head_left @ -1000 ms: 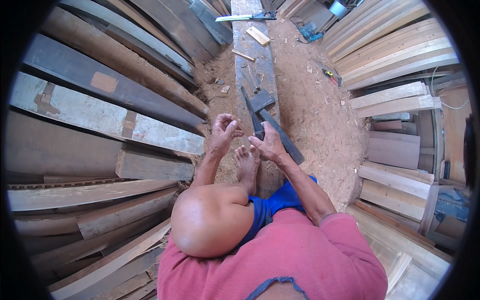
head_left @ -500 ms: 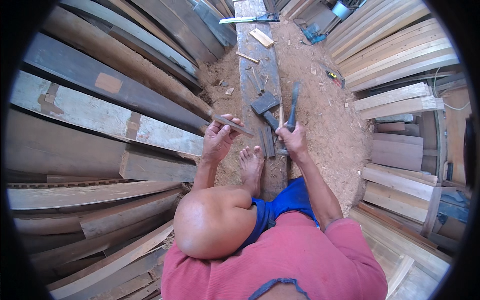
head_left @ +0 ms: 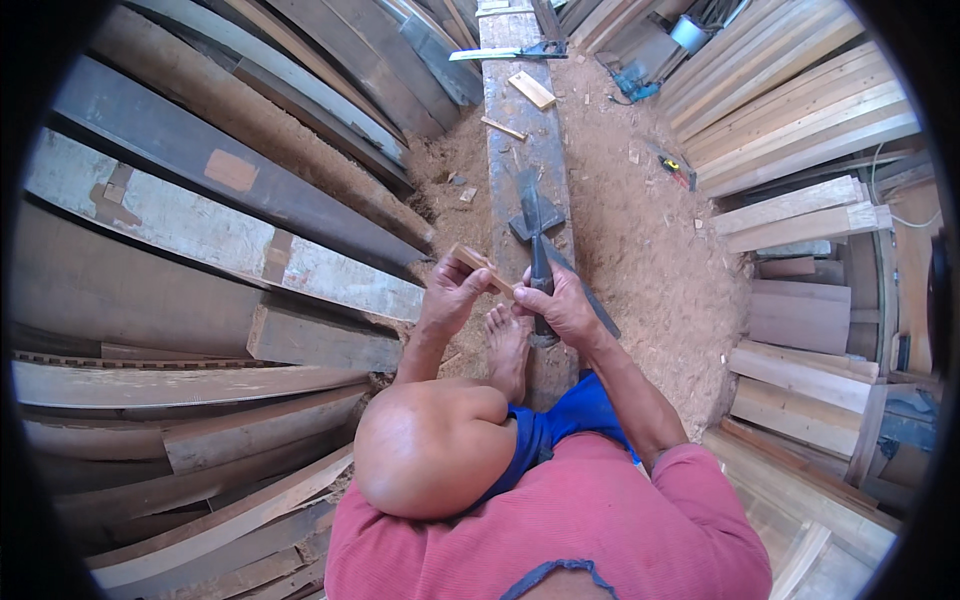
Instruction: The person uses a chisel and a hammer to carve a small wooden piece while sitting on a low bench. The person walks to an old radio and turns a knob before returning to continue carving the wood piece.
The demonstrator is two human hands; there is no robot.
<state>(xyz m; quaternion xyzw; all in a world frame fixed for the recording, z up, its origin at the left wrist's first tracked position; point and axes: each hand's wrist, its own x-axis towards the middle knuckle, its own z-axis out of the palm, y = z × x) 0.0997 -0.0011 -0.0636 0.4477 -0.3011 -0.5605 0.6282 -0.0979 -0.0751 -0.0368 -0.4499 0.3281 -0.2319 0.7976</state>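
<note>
My left hand (head_left: 452,298) is closed on one end of a small wooden block (head_left: 470,258), held tilted above my bare foot (head_left: 507,345). My right hand (head_left: 570,312) is closed around a chisel (head_left: 541,262) with a dark handle, its blade pointing away from me. The thumb and fingertips of that hand also touch the near right end of the block. Under the chisel, a mallet (head_left: 550,213) with a dark, blocky head lies on the plank bench (head_left: 508,200), its handle slanting to the right behind my right hand.
Farther along the bench lie a thin wood strip (head_left: 503,128), a pale block (head_left: 532,90) and a handsaw (head_left: 508,52). Boards (head_left: 180,235) crowd the left, and stacked lumber (head_left: 800,110) stands right. A blue power tool (head_left: 633,84) rests on the shavings-covered floor (head_left: 640,220).
My right hand has moved left to meet the wooden block. The chisel now lies over the mallet. My left hand has turned the block, showing a paler face.
</note>
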